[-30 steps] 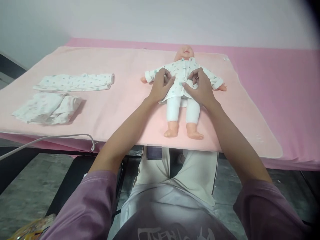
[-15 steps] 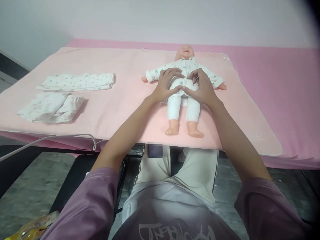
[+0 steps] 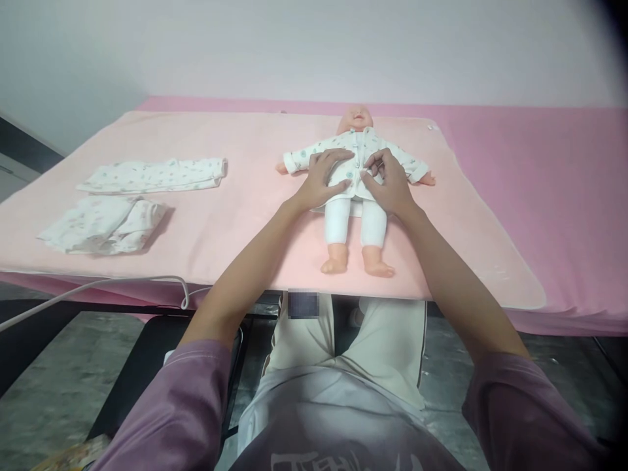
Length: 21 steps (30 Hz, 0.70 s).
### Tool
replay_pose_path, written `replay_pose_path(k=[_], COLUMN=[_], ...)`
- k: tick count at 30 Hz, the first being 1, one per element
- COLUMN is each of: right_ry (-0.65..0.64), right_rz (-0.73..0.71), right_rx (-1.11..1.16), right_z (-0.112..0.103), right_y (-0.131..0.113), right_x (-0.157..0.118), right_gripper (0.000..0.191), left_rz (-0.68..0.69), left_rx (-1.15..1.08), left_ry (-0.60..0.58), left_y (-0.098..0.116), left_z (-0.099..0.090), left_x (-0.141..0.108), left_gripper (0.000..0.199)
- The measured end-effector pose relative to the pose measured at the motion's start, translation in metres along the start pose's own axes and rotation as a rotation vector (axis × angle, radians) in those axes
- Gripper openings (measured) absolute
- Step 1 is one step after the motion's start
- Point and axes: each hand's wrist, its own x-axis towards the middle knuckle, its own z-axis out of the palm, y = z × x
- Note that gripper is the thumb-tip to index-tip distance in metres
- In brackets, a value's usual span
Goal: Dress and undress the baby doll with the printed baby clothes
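Doll [image 3: 336, 226], supine on pink pad [image 3: 255, 229], feet towards near edge; facial detail faint. Patterned jacket [image 3: 347, 175], worn by doll, partly hidden by both hands. Left hand [image 3: 324, 180]: fingers spread, laid on jacket, grasping nothing. Right hand [image 3: 392, 185]: fingers curled at jacket front; whether cloth is pinched, cannot tell. Two patterned garments [image 3: 152, 176], left of doll, folds obscuring their shapes. White cable [image 3: 147, 278], cut off at frame's left.
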Motion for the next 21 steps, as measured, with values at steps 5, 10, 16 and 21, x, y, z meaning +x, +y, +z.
replay_pose_path(k=[5, 10, 16, 21], right_ry=[0.042, 0.073, 0.046, -0.022], right_rz=[0.023, 0.055, 0.093, 0.171], right_rx=[0.064, 0.105, 0.030, -0.113], right_z=[0.002, 0.003, 0.000, 0.001], right_y=[-0.002, 0.000, -0.007, -0.008], right_x=[-0.001, 0.000, 0.003, 0.019], right_gripper=[0.041, 0.045, 0.042, 0.049], left_rz=[0.000, 0.012, -0.081, -0.124], left_rx=[0.033, 0.028, 0.039, -0.014], left_ry=[-0.003, 0.013, 0.043, -0.044], left_y=[-0.003, -0.003, 0.010, 0.007], left_z=[-0.001, 0.000, 0.003, -0.006], left_x=[0.000, 0.000, 0.001, 0.025], left_gripper=[0.080, 0.076, 0.062, 0.051])
